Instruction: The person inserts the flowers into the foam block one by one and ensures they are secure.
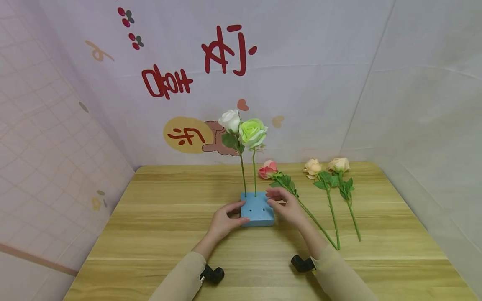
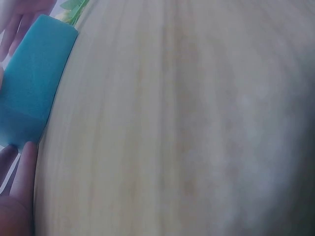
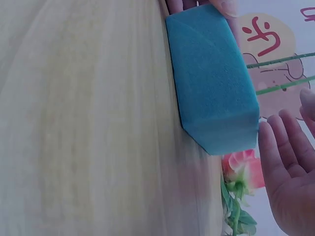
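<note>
A blue foam block [image 1: 257, 215] lies on the table, with two small holes showing in its top. From its back edge rise a white rose [image 1: 230, 121] and a pale green rose [image 1: 252, 133], both upright on long stems. My left hand [image 1: 222, 220] holds the block's left end between thumb and fingers. At the right end, my right hand [image 1: 288, 207] is held with fingers loosely bent and nothing in them; in the right wrist view its fingertips [image 3: 265, 129] come right up to the block's corner.
To the right lie a pink rose [image 1: 268, 169] and two cream roses [image 1: 312, 168], their stems pointing toward the front of the wooden table [image 1: 169, 200]. The pink rose's stem passes close beside my right hand. A printed cloth [image 1: 301, 83] hangs behind the table.
</note>
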`<action>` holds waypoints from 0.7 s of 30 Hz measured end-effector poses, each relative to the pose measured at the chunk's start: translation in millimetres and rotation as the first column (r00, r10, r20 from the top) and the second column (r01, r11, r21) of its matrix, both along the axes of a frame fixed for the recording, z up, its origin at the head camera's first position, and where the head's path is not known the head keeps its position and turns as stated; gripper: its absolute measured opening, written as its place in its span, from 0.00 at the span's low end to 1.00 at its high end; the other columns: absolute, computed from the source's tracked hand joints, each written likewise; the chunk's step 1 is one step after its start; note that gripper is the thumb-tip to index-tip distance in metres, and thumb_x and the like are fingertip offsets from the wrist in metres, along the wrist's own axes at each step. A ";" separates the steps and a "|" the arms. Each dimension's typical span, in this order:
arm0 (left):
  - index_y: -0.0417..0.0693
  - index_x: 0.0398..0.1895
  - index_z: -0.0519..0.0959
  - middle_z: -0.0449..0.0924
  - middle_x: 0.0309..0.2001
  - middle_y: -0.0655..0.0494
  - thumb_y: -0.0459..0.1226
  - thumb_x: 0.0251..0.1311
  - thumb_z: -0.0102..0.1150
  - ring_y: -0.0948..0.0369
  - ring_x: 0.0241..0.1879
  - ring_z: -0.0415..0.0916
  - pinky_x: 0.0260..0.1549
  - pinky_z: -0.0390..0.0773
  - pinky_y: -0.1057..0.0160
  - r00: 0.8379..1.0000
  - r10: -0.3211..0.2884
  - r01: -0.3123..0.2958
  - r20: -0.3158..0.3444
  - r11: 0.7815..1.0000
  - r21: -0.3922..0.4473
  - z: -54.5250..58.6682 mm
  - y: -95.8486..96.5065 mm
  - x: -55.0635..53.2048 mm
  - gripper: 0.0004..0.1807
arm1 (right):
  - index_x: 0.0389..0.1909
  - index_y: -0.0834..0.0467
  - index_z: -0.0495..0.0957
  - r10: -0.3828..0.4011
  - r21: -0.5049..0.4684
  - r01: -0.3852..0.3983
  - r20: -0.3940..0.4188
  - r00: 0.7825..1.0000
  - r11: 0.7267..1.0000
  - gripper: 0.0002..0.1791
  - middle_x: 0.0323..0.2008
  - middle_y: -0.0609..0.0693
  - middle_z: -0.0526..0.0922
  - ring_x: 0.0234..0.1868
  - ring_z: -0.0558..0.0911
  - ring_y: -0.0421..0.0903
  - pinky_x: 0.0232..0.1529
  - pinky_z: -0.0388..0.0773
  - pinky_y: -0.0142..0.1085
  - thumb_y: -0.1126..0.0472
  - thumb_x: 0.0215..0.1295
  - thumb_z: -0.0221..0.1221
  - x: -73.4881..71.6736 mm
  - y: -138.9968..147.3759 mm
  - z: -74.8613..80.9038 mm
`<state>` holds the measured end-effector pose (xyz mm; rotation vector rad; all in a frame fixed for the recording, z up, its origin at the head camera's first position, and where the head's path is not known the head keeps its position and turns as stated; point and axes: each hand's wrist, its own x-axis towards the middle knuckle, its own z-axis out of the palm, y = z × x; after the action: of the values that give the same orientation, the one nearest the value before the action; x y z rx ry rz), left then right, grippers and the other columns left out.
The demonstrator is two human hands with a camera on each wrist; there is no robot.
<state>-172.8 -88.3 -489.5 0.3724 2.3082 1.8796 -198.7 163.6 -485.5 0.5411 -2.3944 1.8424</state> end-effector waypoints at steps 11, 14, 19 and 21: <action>0.39 0.63 0.77 0.73 0.62 0.38 0.31 0.54 0.73 0.44 0.56 0.76 0.45 0.81 0.64 1.000 -0.007 0.007 0.003 1.000 -0.007 4.1 -1.2 1.1 0.31 | 0.60 0.66 0.75 0.032 0.026 -0.031 -0.017 0.999 0.999 0.20 0.51 0.64 0.81 0.51 0.80 0.57 0.50 0.79 0.36 0.67 0.68 0.62 8.6 27.0 -4.4; 0.39 0.63 0.76 0.73 0.63 0.38 0.31 0.54 0.73 0.43 0.56 0.76 0.45 0.82 0.64 1.000 -0.012 0.011 0.010 1.000 0.004 4.3 -1.5 1.2 0.31 | 0.60 0.66 0.74 0.026 0.037 -0.025 -0.048 0.998 0.999 0.20 0.50 0.66 0.81 0.50 0.81 0.58 0.49 0.79 0.35 0.70 0.68 0.61 11.6 38.4 -7.6; 0.39 0.63 0.76 0.72 0.63 0.38 0.32 0.54 0.74 0.43 0.57 0.75 0.45 0.82 0.64 1.000 -0.014 0.014 0.000 1.000 -0.005 5.3 -1.7 1.5 0.31 | 0.60 0.67 0.74 0.016 0.060 -0.014 -0.037 0.999 0.998 0.20 0.51 0.67 0.80 0.50 0.81 0.57 0.48 0.78 0.30 0.70 0.68 0.60 18.7 60.7 -8.3; 0.39 0.63 0.76 0.72 0.63 0.38 0.32 0.54 0.74 0.43 0.57 0.75 0.45 0.82 0.64 1.000 -0.014 0.014 -0.005 1.000 -0.005 5.4 -1.8 1.5 0.31 | 0.60 0.68 0.73 0.001 0.065 0.001 -0.020 1.000 0.998 0.20 0.51 0.68 0.79 0.51 0.80 0.54 0.48 0.77 0.29 0.69 0.69 0.60 21.1 69.8 -8.9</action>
<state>-171.3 -90.1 -484.0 0.3917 2.3067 1.8680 -177.6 233.4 -494.4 0.5619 -2.4488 1.7556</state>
